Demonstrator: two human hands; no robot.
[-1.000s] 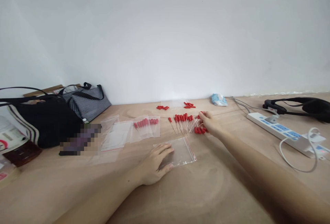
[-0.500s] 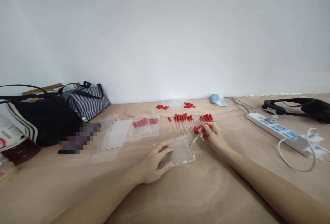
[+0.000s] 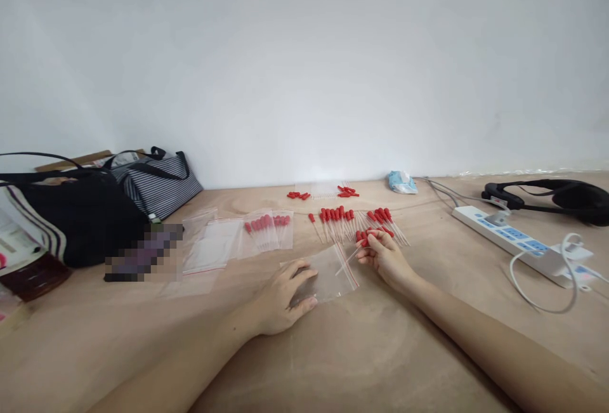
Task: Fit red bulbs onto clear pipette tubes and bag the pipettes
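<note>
My right hand [image 3: 387, 259] pinches a glass dropper [image 3: 349, 259] by its red rubber bulb. The dropper points left, and its tip overlaps the red-striped mouth of a clear zip bag [image 3: 326, 280]; whether the tip is inside or above the film I cannot tell. My left hand [image 3: 290, 295] lies on the left part of this bag, fingers spread and thumb apart. Just behind my right hand are several loose droppers [image 3: 339, 215] with red bulbs, laid side by side. More droppers [image 3: 261, 226] lie in clear bags to the left.
Flat zip bags [image 3: 216, 245] are stacked at the left. Red bulbs [image 3: 298, 195] and glass tubes lie near the wall. A black bag [image 3: 99, 219] and a striped bag [image 3: 164, 184] stand at far left. On the right are a white power strip [image 3: 504, 235], cables and a black headset [image 3: 556, 200].
My right hand has moved slightly left and toward me with the dropper, whose tip has gone from the bag's edge to over the bag area. My left hand stays on the bag.
</note>
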